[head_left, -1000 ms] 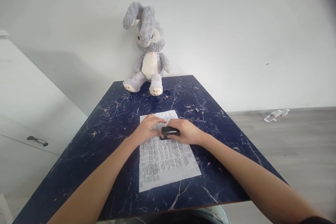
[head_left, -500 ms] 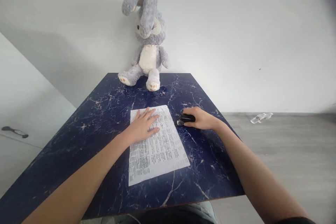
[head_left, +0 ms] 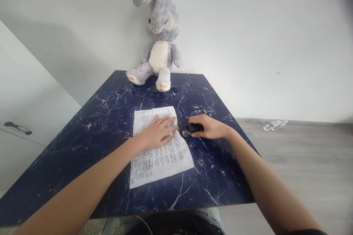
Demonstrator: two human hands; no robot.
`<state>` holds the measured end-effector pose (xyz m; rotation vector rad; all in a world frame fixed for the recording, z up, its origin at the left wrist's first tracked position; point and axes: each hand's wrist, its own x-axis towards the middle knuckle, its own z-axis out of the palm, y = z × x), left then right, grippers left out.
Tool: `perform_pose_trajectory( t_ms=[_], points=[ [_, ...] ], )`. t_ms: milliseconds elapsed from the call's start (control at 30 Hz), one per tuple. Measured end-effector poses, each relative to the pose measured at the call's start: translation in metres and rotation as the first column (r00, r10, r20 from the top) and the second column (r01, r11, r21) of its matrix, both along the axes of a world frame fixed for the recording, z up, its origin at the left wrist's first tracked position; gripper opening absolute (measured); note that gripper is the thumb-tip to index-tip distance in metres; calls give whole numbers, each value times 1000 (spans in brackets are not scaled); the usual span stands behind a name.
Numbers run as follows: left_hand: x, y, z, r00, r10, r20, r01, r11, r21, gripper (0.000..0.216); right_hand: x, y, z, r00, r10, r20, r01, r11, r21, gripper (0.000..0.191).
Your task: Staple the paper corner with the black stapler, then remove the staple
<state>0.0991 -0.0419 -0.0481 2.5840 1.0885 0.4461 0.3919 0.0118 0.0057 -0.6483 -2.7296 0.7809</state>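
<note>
Printed paper (head_left: 162, 167) lies on the dark blue marbled table, its right edge slightly raised near the stapler. My left hand (head_left: 156, 134) rests flat across the upper part of the paper, fingers spread and pointing right. In my right hand (head_left: 211, 126) is a small black stapler (head_left: 194, 128), gripped with the thumb in front and the fingers behind. The stapler's front end points left and sits at the paper's right edge; whether the edge is inside its jaws I cannot tell.
A grey plush rabbit (head_left: 161, 44) sits at the table's far end against the wall. A small object (head_left: 204, 111) lies behind my right hand. On the floor at right is a clear plastic bottle (head_left: 273, 125). A white cabinet with a dark handle (head_left: 18, 128) stands at left.
My left hand has slid right over the paper, and the paper has shifted slightly left. The stapler has come left to the paper's edge. The view has tilted down a little.
</note>
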Motion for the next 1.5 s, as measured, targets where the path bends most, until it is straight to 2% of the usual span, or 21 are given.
perform_pose_trajectory(
  t_ms=[200,333,500,600,767,1033,1333,1500],
  points=[
    [-3,2,-2,996,56,67,-58,998,33,44,-3,-2,1,999,29,-15,-29,999,-30,13],
    [0,2,0,997,8,75,-9,1000,12,43,-6,-5,1,999,44,-9,-44,998,-42,13],
    [4,0,4,994,-85,-62,79,992,-100,57,-11,-10,0,998,60,16,-59,998,-31,13],
    [5,0,4,984,-108,-144,92,989,-117,64,-15,-14,1,997,74,13,-73,996,-46,15],
    [8,3,1,983,-134,-125,128,990,-52,61,-17,-17,6,991,-2,-133,-13,994,-107,30],
    [14,4,4,982,-148,-115,143,989,-45,58,-21,-20,6,982,-57,-179,39,994,-103,24],
    [14,5,-1,986,-144,-90,141,989,-31,57,-29,-27,7,992,-70,-104,60,994,-96,13],
    [14,4,0,985,-145,-94,141,989,-40,58,-41,-31,6,996,-82,21,82,997,14,9]
  ],
)
